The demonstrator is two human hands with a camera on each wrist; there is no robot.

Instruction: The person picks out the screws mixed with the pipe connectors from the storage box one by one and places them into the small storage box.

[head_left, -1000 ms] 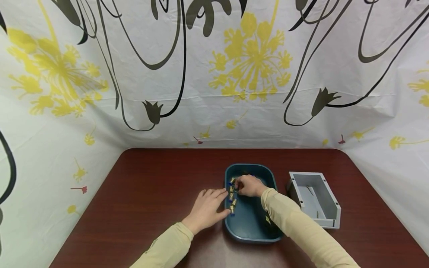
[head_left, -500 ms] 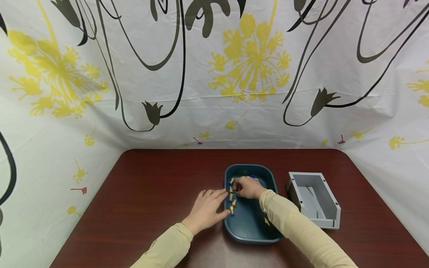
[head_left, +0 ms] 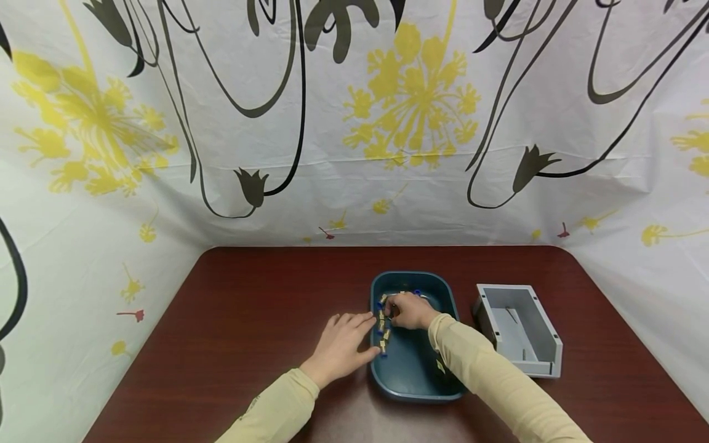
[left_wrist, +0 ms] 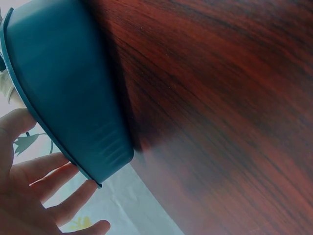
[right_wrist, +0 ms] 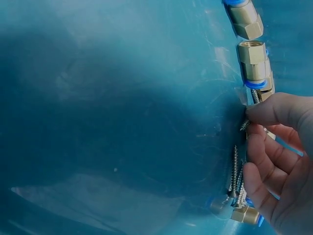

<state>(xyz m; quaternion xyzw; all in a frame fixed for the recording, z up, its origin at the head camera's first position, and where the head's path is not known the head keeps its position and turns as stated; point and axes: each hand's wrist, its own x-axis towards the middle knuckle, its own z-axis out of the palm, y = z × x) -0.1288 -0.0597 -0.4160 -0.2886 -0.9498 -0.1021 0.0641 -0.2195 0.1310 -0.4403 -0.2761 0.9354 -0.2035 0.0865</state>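
Note:
A dark teal plastic tub (head_left: 410,397) stands on the table. Brass hose fittings (right_wrist: 253,63) with blue collars lie along its left wall, and several screws (right_wrist: 234,174) lie among them. My left hand (head_left: 343,347) touches the tub's near-left rim with thumb and fingertips, fingers spread and fairly straight; the left wrist view shows the tub's outer wall (left_wrist: 68,88) beside that hand. Inside the tub, my right hand (head_left: 411,309) pinches a small screw (right_wrist: 244,126) between thumb and forefinger. The curled fingers hide most of it and some fittings behind.
To the tub's right sits a grey open box (head_left: 548,369) with a couple of thin small pieces on its floor. The dark red-brown table (head_left: 266,307) ends at a patterned white curtain (head_left: 310,203). A small yellowish piece (head_left: 440,367) lies in the tub by the right sleeve.
My right hand has shifted slightly left within the tub, uncovering a blue-collared piece at the far end. The left hand stays on the rim.

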